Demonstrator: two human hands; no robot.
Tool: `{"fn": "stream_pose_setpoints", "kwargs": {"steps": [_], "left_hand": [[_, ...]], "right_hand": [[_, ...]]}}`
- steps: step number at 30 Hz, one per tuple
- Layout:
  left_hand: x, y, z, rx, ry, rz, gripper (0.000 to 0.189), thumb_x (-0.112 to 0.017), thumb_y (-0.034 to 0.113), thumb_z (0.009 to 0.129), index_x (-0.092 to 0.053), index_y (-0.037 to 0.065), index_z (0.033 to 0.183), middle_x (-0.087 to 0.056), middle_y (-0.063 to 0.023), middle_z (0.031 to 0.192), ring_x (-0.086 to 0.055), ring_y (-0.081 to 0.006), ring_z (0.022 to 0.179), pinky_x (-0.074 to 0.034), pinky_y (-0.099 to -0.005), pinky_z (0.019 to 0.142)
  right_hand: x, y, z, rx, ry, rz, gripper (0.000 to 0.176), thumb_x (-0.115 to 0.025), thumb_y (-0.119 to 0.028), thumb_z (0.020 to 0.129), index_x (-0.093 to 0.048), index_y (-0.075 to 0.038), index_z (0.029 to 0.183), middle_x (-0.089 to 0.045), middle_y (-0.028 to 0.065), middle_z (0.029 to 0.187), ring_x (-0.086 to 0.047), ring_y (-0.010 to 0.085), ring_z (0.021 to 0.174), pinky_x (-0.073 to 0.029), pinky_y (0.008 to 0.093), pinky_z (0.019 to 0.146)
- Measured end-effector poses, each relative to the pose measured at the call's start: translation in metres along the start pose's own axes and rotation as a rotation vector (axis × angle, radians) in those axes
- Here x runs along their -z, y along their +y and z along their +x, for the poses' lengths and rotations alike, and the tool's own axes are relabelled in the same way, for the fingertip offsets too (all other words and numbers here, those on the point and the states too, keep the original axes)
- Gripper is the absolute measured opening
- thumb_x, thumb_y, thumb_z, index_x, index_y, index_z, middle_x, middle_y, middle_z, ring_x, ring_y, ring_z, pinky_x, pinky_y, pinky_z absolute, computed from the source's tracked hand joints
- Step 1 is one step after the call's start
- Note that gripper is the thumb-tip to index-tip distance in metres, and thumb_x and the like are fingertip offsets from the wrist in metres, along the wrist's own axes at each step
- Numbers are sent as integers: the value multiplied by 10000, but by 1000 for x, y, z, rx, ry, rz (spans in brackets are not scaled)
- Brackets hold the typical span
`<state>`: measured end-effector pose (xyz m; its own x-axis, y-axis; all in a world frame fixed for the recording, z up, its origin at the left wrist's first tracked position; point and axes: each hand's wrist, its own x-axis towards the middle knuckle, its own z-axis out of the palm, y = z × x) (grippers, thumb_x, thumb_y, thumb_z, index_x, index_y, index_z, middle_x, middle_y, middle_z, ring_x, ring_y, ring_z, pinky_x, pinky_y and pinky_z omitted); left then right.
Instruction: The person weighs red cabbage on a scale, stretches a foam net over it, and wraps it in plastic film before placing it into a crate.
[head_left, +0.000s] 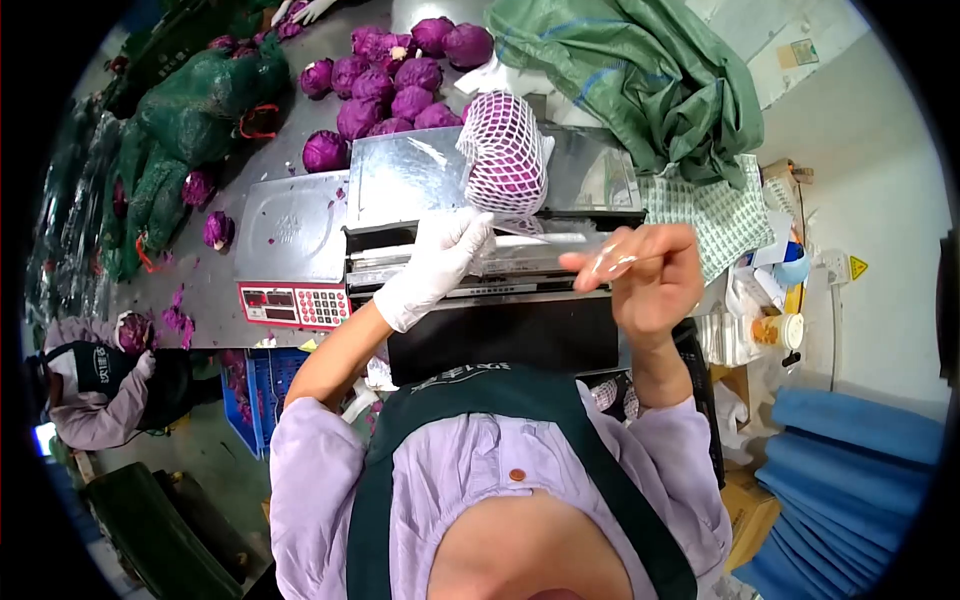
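My left hand, in a white glove, is closed at the front of a metal wrapping tray, its fingers pinching clear plastic film. The film stretches across to my bare right hand, where a shiny piece lies at the bent fingers and thumb. Just beyond my hands, a purple cabbage in a white foam net sits on the metal tray. Its lower end is close to my left hand. The film's exact edges are hard to make out.
Several bare purple cabbages lie on the steel table. A scale stands left of the tray, green mesh sacks farther left. Green tarp covers the back right. A co-worker at the left holds a cabbage.
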<state>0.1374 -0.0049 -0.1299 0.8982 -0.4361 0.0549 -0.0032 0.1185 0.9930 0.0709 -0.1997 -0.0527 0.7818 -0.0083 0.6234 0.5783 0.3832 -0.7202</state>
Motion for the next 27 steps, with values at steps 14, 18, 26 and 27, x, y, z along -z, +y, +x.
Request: {"fn": "stream_pose_setpoints", "kwargs": {"steps": [14, 18, 26, 27], "left_hand": [[39, 43, -6, -244, -100, 998, 149, -662, 110, 721, -646, 66, 863, -556, -107, 748, -565, -265, 680, -445, -345, 619], [26, 61, -16, -461, 196, 1266, 136, -688, 65, 687, -640, 50, 814, -557, -77, 749, -568, -215, 634, -448, -290, 565], [18, 159, -21, -733, 216, 1061, 134, -691, 52, 670, -635, 72, 790, -485, -56, 625, -516, -192, 525, -395, -284, 459], [19, 169, -12, -791, 215, 1058, 138, -691, 44, 668, -634, 65, 792, -482, -61, 624, -512, -193, 518, -397, -280, 458]], "right_hand": [[21, -33, -1, 138, 221, -433, 160, -553, 126, 785, -477, 11, 866, -605, 152, 823, -645, 273, 767, -546, 365, 723], [16, -42, -3, 219, 296, -397, 165, -581, 66, 792, -459, -15, 868, -604, 150, 794, -643, 260, 691, -556, 377, 670], [49, -62, 76, 459, 264, -171, 139, -501, 11, 861, -505, -12, 998, -609, 159, 896, -637, 314, 763, -557, 440, 706], [52, -58, 92, 494, 240, -194, 142, -495, 22, 860, -507, -5, 999, -613, 172, 896, -636, 326, 786, -554, 447, 716]]}}
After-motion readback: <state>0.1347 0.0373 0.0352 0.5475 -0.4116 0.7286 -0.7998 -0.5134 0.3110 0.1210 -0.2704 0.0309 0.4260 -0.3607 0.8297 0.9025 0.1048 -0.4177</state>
